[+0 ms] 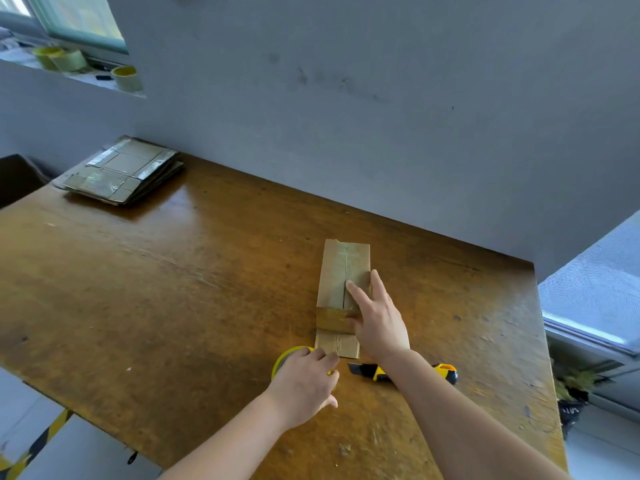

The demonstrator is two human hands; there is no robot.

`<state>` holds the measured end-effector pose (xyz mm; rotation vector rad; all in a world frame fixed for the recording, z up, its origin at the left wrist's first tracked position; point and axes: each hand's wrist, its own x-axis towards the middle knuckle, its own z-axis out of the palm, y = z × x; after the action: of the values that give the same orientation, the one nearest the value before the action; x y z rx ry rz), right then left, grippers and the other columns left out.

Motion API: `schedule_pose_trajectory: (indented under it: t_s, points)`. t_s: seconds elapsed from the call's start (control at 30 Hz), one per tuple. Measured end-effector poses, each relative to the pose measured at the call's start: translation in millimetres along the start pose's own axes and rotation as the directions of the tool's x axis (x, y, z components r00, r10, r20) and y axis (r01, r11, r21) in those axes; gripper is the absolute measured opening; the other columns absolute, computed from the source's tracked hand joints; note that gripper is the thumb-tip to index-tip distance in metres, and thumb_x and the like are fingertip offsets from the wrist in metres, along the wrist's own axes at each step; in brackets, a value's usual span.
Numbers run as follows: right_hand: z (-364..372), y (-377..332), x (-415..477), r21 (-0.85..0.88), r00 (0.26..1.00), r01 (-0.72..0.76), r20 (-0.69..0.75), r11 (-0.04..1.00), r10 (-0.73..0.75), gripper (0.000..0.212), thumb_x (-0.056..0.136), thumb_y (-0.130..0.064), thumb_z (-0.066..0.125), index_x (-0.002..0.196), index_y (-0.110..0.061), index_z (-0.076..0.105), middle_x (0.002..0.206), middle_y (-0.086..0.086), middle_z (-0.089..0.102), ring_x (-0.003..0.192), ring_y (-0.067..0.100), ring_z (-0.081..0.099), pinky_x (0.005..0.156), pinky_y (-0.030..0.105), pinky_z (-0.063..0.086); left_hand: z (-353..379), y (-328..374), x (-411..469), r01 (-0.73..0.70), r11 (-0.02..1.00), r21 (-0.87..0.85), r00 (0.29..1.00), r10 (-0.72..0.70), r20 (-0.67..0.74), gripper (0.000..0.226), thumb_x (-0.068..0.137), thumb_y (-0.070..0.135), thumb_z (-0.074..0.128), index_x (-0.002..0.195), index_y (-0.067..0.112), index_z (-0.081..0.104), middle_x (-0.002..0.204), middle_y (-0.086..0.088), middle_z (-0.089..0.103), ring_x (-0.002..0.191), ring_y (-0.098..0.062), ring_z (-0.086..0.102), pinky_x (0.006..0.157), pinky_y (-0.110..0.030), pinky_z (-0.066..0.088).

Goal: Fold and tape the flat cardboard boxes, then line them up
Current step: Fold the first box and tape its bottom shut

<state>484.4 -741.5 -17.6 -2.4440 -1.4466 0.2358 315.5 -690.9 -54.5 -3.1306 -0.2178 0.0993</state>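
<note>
A narrow folded cardboard box (334,282) lies lengthwise on the wooden table (173,289), with clear tape along its top seam and down its near end. My right hand (375,317) rests flat on the box's near right part, fingers spread and pressing the tape. My left hand (303,382) grips a yellow-cored tape roll (285,358) on the table just in front of the box's near end flap. A stack of flat cardboard boxes (119,173) with old tape strips lies at the table's far left corner.
A yellow and black utility knife (375,373) lies on the table under my right forearm. A grey wall runs behind the table. Spare tape rolls (126,77) stand on a window ledge at the upper left. The table's right edge drops off beside a window sill (595,327).
</note>
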Motion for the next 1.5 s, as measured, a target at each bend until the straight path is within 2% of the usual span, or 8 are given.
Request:
schedule_pose_trajectory:
  t_s: [0.13,0.27,0.37,0.47,0.63,1.17,1.3,1.5]
  points:
    - [-4.1,2.6,-0.6,0.034,0.999,-0.007,0.033,0.999,0.006,0.066,0.095,-0.021,0.062,0.15,-0.031,0.028,0.163,0.004,0.008,0.14,0.023,0.037,0.101,0.03,0.047,7.6,-9.8,0.2,-0.045,0.992,-0.118,0.999,0.041,-0.036,0.046,0.065,0.064,0.073,0.086,0.024,0.072,0.093,0.009,0.067,0.077,-0.007,0.064,0.07,-0.022,0.055]
    - [-4.3,7.4,0.3,0.038,0.999,-0.001,0.041,0.999,-0.001,0.066,0.094,-0.02,0.062,0.15,-0.031,0.029,0.163,0.004,0.008,0.138,0.024,0.039,0.101,0.032,0.047,-4.6,-16.0,4.2,0.132,0.937,-0.323,0.986,-0.157,-0.052,0.06,0.083,0.065,0.053,0.118,0.019,0.067,0.114,0.007,0.066,0.101,-0.01,0.064,0.083,-0.021,0.05]
    - [-2.9,9.1,2.3,0.065,0.998,-0.017,0.057,0.998,0.013,0.07,0.093,-0.02,0.063,0.151,-0.03,0.025,0.163,0.002,0.007,0.136,0.024,0.041,0.1,0.032,0.048,-14.3,-23.1,13.1,0.304,0.83,-0.467,0.893,-0.419,-0.165,0.028,0.09,0.045,0.057,0.102,0.021,0.06,0.097,0.006,0.058,0.08,-0.013,0.061,0.058,-0.014,0.04]
    - [0.1,10.5,5.2,0.111,0.998,-0.052,0.051,0.992,0.046,0.077,0.09,-0.019,0.066,0.152,-0.024,0.021,0.163,-0.002,0.009,0.134,0.022,0.045,0.099,0.032,0.049,-22.6,-34.8,27.7,0.397,0.675,-0.622,0.758,-0.623,-0.192,0.052,0.082,0.037,0.071,0.122,0.018,0.045,0.121,-0.005,0.047,0.087,-0.015,0.06,0.06,-0.007,0.041]
    - [6.9,15.8,8.1,0.124,0.999,0.006,0.038,0.992,-0.011,0.078,0.091,-0.019,0.065,0.154,-0.019,0.019,0.163,-0.002,0.007,0.139,0.021,0.038,0.102,0.029,0.046,-23.5,-44.5,59.3,0.453,0.681,-0.576,0.845,-0.534,0.033,0.096,0.091,0.044,0.057,0.149,0.034,-0.019,0.162,-0.006,-0.003,0.129,-0.022,0.049,0.094,-0.03,0.051]
    - [11.5,21.4,8.3,0.149,0.993,-0.05,0.117,0.988,0.032,0.088,0.09,-0.01,0.063,0.154,-0.027,0.005,0.163,-0.004,0.006,0.117,0.02,0.059,0.085,0.027,0.057,-12.5,-48.5,66.8,0.455,0.75,-0.48,0.847,-0.531,-0.026,0.095,0.095,0.027,0.058,0.149,0.029,-0.02,0.162,-0.005,0.009,0.119,-0.016,0.057,0.092,-0.029,0.052]
    - [2.9,21.2,10.3,0.614,0.897,-0.428,0.204,0.663,0.391,0.062,0.099,-0.017,0.048,0.153,-0.025,0.018,0.151,0.003,0.04,0.124,0.021,0.052,0.093,0.035,0.052,-30.2,-46.3,62.6,0.434,0.588,-0.682,0.792,-0.61,-0.022,0.094,0.091,0.026,0.064,0.153,0.03,-0.007,0.158,0.0,0.024,0.13,-0.016,0.048,0.098,-0.026,0.046]
    - [-14.8,22.1,12.0,0.721,0.678,-0.679,0.544,0.139,0.493,0.057,0.096,-0.055,0.045,0.127,-0.007,0.054,0.112,0.008,0.065,0.102,0.023,0.063,0.091,0.042,0.054,-49.6,-43.6,54.7,0.316,0.187,-0.93,0.707,-0.7,0.099,0.09,0.085,0.021,0.072,0.152,0.032,0.013,0.15,0.001,0.039,0.136,-0.021,0.041,0.107,-0.032,0.038]
